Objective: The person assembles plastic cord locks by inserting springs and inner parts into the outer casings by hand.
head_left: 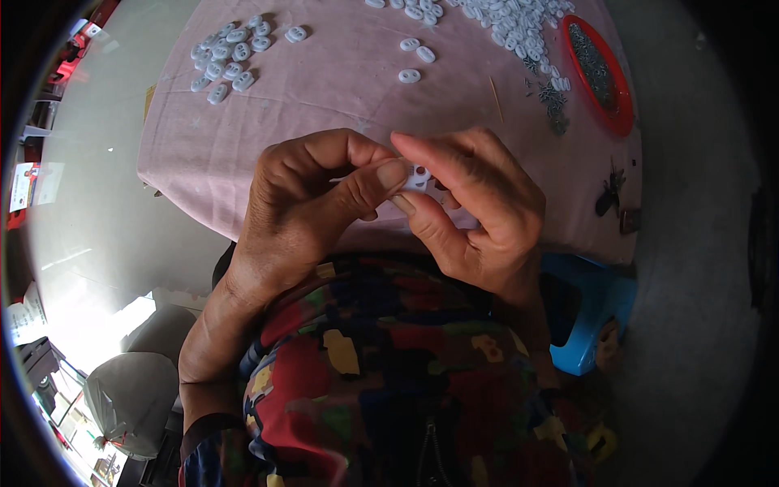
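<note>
Over the near side of a pink-covered table (pixel 316 97), both hands meet at a small white plastic piece with holes (pixel 418 182). My left hand (pixel 300 199) pinches its left end between thumb and fingers. From the other side, my right hand (pixel 491 199) curls in, with its thumb at the piece's lower edge and its index finger above. Fingers cover much of the piece. Beyond the hands lie three loose white oval two-hole pieces (pixel 410 75). A heap of similar ovals (pixel 221 55) sits at the far left.
A larger pile of white pieces (pixel 515 23) spreads at the far right. Beside it, a red oval tray (pixel 623 115) holds small metal screws (pixel 591 65); more screws (pixel 555 105) lie loose. A thin wooden stick (pixel 496 99) is nearby. A blue stool (pixel 599 316) stands right of me.
</note>
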Demonstrator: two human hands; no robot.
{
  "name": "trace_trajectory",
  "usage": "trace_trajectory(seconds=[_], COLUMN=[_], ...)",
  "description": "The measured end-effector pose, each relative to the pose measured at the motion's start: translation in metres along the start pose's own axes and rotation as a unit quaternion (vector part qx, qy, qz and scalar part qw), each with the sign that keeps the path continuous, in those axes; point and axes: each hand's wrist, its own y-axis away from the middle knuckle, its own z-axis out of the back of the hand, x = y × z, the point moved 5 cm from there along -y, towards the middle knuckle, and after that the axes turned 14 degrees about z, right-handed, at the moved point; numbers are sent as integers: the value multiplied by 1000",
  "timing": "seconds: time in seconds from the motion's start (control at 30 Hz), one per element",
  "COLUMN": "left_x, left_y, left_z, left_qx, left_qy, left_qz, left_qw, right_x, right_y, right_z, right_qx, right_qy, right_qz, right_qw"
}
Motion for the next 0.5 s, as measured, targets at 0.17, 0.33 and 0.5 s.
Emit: trace_trajectory(seconds=[0.17, 0.33, 0.5], left_x=[4, 5, 8], left_y=[1, -1, -2], left_z=[-1, 2, 3], left_qx=[12, 38, 54], left_qy=[84, 74, 74], left_qz=[57, 45, 47], left_qw=[995, 995, 995], right_x=[-3, -5, -5], right_y=[2, 3, 5], right_z=[2, 0, -2], right_qx=[3, 16, 15], right_qy=[-15, -54, -59], right_qz=[9, -2, -1], right_qw=[1000, 998, 998])
